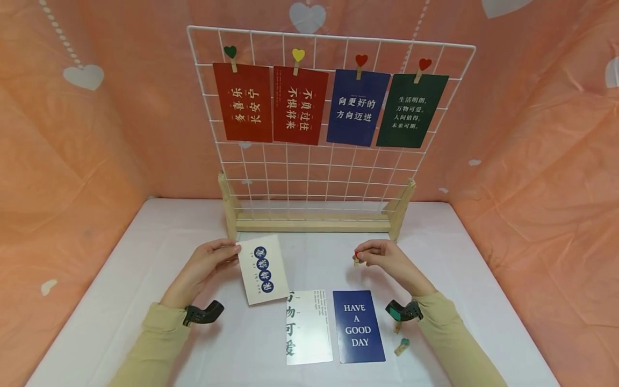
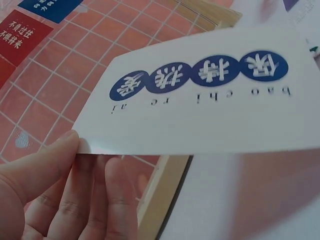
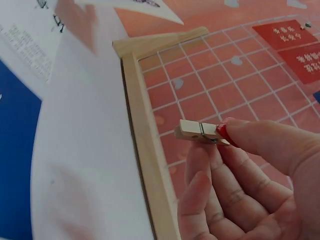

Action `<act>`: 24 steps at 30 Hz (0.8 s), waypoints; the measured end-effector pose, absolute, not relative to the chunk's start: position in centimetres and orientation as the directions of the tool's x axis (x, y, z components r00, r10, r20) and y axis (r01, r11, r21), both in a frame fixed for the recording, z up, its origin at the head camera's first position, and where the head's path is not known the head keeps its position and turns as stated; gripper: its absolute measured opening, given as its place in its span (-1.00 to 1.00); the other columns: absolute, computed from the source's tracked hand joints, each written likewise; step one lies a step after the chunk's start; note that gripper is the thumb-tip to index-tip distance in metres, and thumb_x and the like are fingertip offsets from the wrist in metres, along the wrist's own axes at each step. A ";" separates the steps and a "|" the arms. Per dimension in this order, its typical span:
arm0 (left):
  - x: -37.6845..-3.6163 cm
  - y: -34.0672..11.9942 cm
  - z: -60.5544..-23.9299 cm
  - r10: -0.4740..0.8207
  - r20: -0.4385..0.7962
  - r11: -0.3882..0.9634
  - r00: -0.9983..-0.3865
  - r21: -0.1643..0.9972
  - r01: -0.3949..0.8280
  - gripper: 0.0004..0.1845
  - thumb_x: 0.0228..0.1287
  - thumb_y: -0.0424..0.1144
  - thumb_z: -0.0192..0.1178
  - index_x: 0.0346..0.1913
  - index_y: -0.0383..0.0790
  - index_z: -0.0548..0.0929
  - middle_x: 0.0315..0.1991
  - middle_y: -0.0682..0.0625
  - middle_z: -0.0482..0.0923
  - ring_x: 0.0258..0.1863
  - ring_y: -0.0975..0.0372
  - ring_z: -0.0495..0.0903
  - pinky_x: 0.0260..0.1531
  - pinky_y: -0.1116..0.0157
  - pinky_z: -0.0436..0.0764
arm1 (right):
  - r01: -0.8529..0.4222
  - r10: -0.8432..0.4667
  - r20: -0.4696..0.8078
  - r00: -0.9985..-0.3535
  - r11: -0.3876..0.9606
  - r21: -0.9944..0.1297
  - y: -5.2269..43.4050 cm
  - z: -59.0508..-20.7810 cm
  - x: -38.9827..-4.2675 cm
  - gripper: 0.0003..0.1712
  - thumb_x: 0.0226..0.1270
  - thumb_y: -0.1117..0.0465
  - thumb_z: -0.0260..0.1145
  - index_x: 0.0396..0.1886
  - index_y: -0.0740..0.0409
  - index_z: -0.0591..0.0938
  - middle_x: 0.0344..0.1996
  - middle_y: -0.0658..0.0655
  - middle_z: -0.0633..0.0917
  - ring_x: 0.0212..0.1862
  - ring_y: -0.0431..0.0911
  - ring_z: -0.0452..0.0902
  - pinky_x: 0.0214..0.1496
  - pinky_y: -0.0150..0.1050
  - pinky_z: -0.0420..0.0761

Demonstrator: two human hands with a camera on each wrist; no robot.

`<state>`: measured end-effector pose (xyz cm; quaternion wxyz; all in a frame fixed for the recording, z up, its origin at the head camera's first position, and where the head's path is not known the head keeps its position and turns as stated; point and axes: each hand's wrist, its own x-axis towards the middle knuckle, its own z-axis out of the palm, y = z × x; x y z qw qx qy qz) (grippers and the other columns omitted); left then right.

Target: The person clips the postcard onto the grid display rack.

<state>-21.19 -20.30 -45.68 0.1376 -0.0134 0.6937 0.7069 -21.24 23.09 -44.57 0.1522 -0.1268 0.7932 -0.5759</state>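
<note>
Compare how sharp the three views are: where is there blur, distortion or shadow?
Head view: sharp, evenly lit, but the wire grid bows outward. Left wrist view: white card readable, slightly soft. Right wrist view: wooden clip sharp, table blurred.

Cream card [image 1: 263, 269]: four blue discs with white characters in row, small line "bao chi re ai" alongside; held by one edge in left hand [image 1: 205, 267], tilted, clear of worktop, just in front of wooden base of grid rack [image 1: 314, 223], toward its left end.

Small wooden clothespin [image 3: 200, 132]: red heart at one end, pinched in right hand [image 1: 387, 258], lying roughly level, in front of rack base's right end.
</note>
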 end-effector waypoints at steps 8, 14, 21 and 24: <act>-22.1 -20.2 -44.6 0.131 -0.167 -0.103 -0.977 0.978 -0.181 -0.60 0.32 -0.27 0.23 0.09 -0.47 0.48 -0.20 0.04 0.61 -0.21 0.31 0.64 -0.05 0.34 0.60 | -0.049 -0.398 -0.077 -0.914 0.296 -0.954 21.1 -43.0 -22.3 -0.67 0.34 0.18 0.30 -0.03 0.32 0.60 -0.13 0.25 0.69 -0.02 0.20 0.56 0.04 -0.02 0.56; -22.5 -20.1 -43.7 0.133 -0.112 -0.133 -0.985 0.983 -0.129 -0.71 0.34 -0.33 0.19 0.03 -0.43 0.50 -0.24 0.05 0.60 -0.24 0.32 0.63 -0.02 0.32 0.59 | -0.064 -0.406 -0.065 -0.912 0.296 -0.953 19.6 -41.8 -23.1 -0.68 0.33 0.20 0.31 -0.02 0.30 0.60 -0.15 0.22 0.70 -0.02 0.15 0.57 0.02 -0.13 0.57; -23.3 -19.3 -43.1 0.105 -0.072 -0.092 -0.992 0.992 -0.082 -0.63 0.34 -0.37 0.18 0.08 -0.57 0.45 -0.27 0.05 0.59 -0.30 0.32 0.63 -0.12 0.37 0.63 | -0.105 -0.412 -0.020 -0.911 0.279 -0.954 17.5 -40.7 -23.7 -0.72 0.35 0.26 0.28 -0.01 0.30 0.61 -0.15 0.21 0.70 -0.15 -0.06 0.61 -0.11 -0.29 0.59; -23.5 -18.8 -42.9 0.099 -0.061 -0.066 -0.993 0.996 -0.067 -0.59 0.35 -0.36 0.17 0.11 -0.62 0.40 -0.26 0.05 0.58 -0.29 0.33 0.63 -0.11 0.38 0.62 | -0.116 -0.412 -0.006 -0.911 0.270 -0.956 16.8 -40.5 -24.0 -0.74 0.35 0.25 0.28 -0.03 0.28 0.62 -0.16 0.20 0.70 -0.15 -0.06 0.61 -0.11 -0.27 0.60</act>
